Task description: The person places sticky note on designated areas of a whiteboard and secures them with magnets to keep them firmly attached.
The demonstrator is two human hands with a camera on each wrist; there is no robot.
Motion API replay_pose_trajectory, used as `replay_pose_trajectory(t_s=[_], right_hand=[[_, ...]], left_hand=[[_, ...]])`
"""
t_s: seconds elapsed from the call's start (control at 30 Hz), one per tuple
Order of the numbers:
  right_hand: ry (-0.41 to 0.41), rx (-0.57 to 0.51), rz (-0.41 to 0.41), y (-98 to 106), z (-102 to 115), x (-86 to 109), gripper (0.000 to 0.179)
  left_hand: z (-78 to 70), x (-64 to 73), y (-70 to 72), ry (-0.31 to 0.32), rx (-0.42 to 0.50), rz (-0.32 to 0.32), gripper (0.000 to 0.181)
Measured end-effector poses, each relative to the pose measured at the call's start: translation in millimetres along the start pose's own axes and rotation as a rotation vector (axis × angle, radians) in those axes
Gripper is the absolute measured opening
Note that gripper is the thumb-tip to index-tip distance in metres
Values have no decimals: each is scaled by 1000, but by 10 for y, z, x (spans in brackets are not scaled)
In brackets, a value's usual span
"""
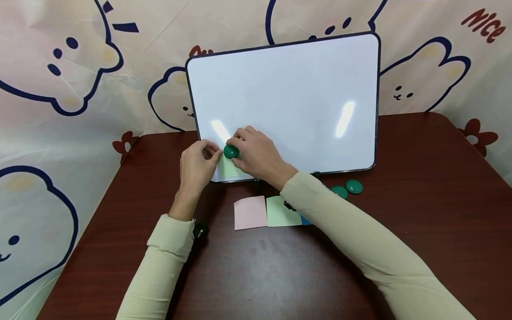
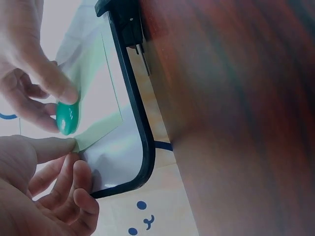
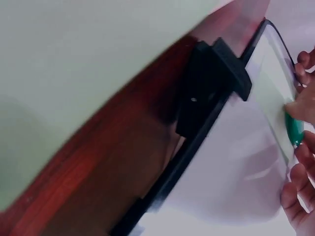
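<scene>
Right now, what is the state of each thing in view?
Whiteboard: standing.
Pale green note: against whiteboard, lower left.
Left hand: pinching that note's edge.
Right hand: gripping a green disc.
Two other green discs: on the table.
Pink note: lying on table.
Second green note: on table, partly covered.
Blue note: mostly hidden.

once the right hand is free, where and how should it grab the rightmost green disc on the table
Probably best to pinch the rightmost green disc across opposite sides of its rim, the right hand coming from above and the right. It looks low and round, lying flat on the table, and another green disc sits close on its left.
</scene>
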State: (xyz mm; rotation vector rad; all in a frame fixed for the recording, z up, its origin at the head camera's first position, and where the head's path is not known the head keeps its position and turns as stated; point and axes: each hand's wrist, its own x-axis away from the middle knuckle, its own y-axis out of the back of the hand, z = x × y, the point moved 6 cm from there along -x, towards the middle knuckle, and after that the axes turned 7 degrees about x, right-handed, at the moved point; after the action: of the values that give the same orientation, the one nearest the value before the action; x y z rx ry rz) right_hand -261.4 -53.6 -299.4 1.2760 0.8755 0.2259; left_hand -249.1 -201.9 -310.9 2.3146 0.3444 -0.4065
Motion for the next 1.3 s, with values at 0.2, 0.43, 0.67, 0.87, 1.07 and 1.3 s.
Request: replay_pose_trajectory(t_s=[0.2, 0.43, 0.67, 0.87, 1.07, 1.3], right_hand=[[0, 27, -11, -16, -7, 28, 33], [-7, 34, -1, 10, 0, 52, 35], [-57, -60, 6, 137, 7, 180, 35], [-98, -158, 8, 228, 35, 446, 31], [-100, -173, 34, 247, 52, 707, 30], [-68, -104, 28, 244, -4, 937, 31]], left_hand=[[-10, 16, -16, 8, -9, 12, 13], [-10, 21, -24, 10, -12, 13, 14], [-27, 20, -12, 1, 0, 13, 13], [-29, 22, -15, 7, -17, 16, 12], [-29, 22, -8, 20, -12, 24, 12], [-67, 59, 48, 51, -53, 41, 16]])
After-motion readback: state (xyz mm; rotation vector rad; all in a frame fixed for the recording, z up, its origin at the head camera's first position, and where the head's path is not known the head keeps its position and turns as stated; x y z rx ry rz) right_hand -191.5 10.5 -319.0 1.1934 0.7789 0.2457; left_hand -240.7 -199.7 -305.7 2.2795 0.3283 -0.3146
